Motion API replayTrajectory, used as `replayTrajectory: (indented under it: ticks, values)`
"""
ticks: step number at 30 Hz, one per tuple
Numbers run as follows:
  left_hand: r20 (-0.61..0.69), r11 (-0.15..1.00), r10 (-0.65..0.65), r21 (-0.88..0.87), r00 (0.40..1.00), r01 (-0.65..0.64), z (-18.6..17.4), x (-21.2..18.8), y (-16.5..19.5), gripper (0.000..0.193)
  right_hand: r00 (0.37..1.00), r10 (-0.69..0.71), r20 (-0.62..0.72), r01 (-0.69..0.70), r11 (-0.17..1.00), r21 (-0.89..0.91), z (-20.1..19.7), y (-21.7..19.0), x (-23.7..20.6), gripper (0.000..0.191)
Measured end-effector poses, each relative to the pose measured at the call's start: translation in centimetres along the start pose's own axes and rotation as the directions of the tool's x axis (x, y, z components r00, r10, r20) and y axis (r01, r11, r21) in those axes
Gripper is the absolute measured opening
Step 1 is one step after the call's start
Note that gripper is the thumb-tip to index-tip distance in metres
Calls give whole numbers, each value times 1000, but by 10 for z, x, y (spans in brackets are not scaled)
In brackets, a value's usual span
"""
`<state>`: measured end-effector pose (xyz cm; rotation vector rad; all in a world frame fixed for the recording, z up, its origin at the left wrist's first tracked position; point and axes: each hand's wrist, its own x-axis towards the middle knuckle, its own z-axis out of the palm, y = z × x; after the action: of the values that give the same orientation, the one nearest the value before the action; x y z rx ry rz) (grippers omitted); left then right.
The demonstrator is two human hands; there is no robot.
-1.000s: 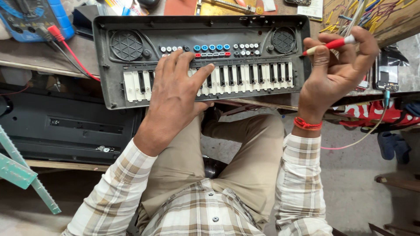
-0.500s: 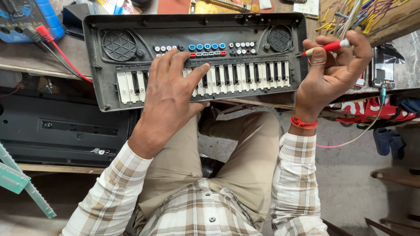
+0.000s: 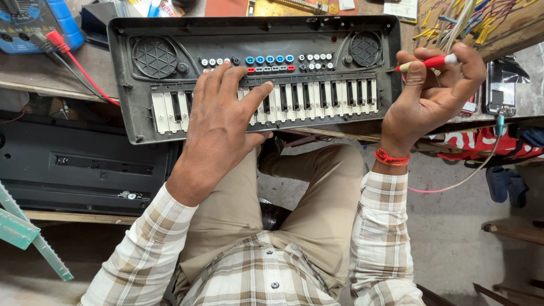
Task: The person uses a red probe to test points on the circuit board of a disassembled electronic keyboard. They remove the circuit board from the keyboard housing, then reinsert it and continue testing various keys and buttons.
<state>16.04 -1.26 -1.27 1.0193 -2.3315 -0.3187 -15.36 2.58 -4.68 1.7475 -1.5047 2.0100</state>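
Item: small electronic keyboard [image 3: 255, 73], dark grey casing, laid flat on a workbench [image 3: 34, 85] with its front edge overhanging towards the seated person. Two round speaker grilles are set at the upper left and upper right of the casing; a row of small white, blue and red buttons runs between them, above the black and white keys.

Left hand [image 3: 221, 122]: spread open, palm down, laid across the left-centre of the keys. The fingertips reach up to the button row and the thumb is angled out to the right over the keys. Nothing is gripped.

Right hand [image 3: 433, 93]: closed around a red-handled screwdriver [image 3: 428, 62], pinched between thumb and fingers. It is held just beside the keyboard's right end, the tool lying roughly level with its thin tip pointed left, at or very near the casing's right edge; contact cannot be confirmed. A red thread band [image 3: 392, 157] is worn on this wrist.

Surroundings: a blue multimeter [image 3: 39, 20] with red and black leads [image 3: 73, 56] at the bench's upper left; a bundle of yellow-tipped wires [image 3: 459, 22] at upper right; a black flat casing [image 3: 85, 164] below the bench on the left. Checked shirt sleeves and tan trousers are seen below.
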Motion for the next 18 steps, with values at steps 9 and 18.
replayTrajectory:
  ticks: [9, 18]
  values:
    - [-1, 1000, 0, 7, 1000, 0, 2, 1, -2, 80, 998, 52, 19, -52, 998, 44, -2, 0, -1, 35]
    - [1, 1000, 4, 4, 1000, -5, 5, -2, -4, 81, 999, 31, 18, -32, 999, 36, -2, 3, -3, 36]
